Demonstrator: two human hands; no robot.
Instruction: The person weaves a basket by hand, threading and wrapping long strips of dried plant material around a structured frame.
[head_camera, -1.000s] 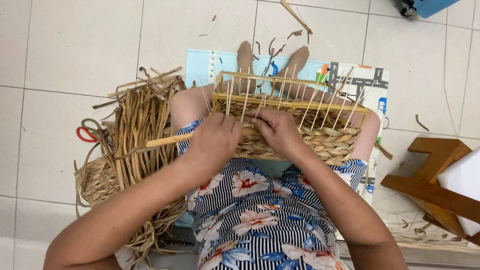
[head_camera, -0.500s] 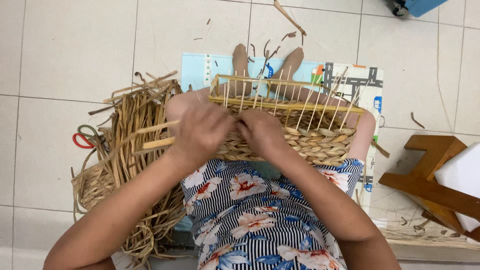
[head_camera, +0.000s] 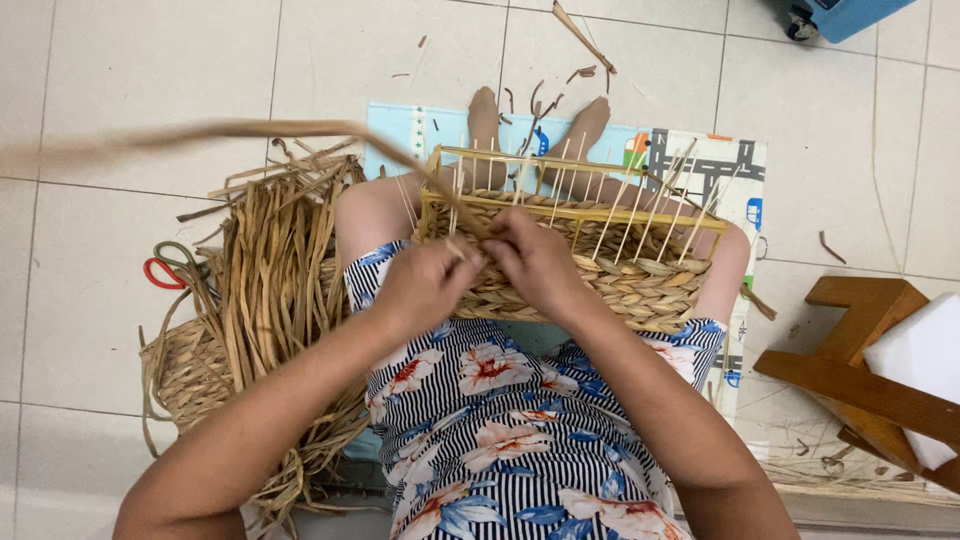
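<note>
A half-woven straw basket (head_camera: 640, 280) rests on my lap, with thin upright stakes standing from a yellow frame. My left hand (head_camera: 425, 285) and my right hand (head_camera: 535, 260) meet at the basket's near left wall, both pinching one long straw strand (head_camera: 250, 130). That strand runs up and left from my fingers, blurred, out across the tiled floor. My legs stretch forward under the basket onto a printed play mat (head_camera: 700, 165).
A heap of loose dried straw (head_camera: 265, 290) lies to my left, on top of a woven piece (head_camera: 185, 370). Red-handled scissors (head_camera: 165, 270) lie beside it. A wooden stool (head_camera: 860, 370) stands at the right. Straw scraps litter the tiles.
The long strand has swung up and out to the left, now sweeping across the floor. Both hands have shifted slightly right along the basket wall.
</note>
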